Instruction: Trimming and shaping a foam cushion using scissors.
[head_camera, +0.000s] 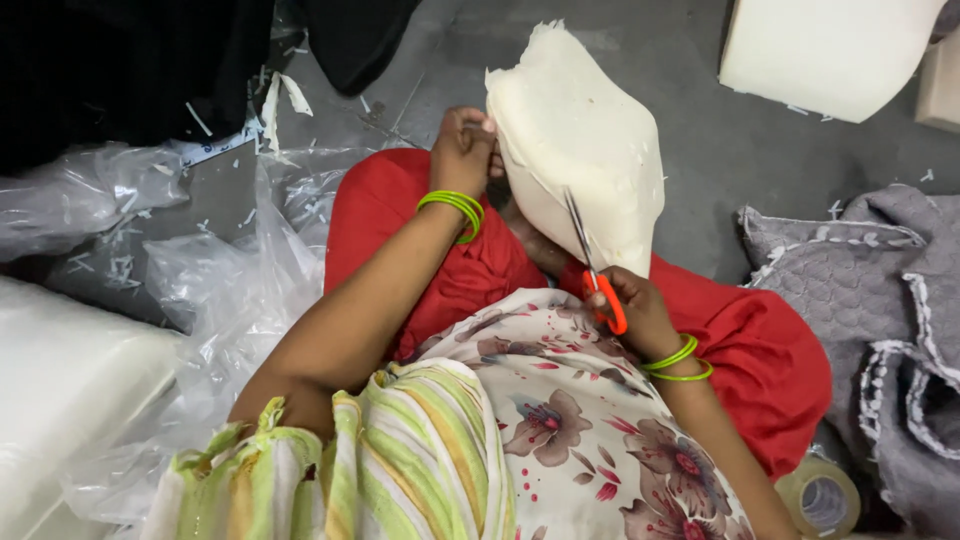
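Foam pad (580, 140) stood tilted over red-clad lap, left hand (462, 150) pinched its upper edge, right hand (632, 305) gripped orange-handled scissors (592, 262) with blades against the pad's lower face, tape roll (820, 495) lay on floor, grey quilted cloth (880, 300) beside.

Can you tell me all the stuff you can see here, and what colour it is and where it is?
foam piece: one, cream, top middle, held up off the floor
scissors: one, orange handles, blades against the foam piece
foam block: one, white, top right on the floor
quilted fabric: grey with white trim, right side
tape roll: one, clear, bottom right
plastic sheeting: clear, crumpled, left side
black cloth: dark, top left
white bundle: one, left edge
bangles: green, on both wrists
left hand: grip on the foam piece's edge
right hand: grip on the scissors
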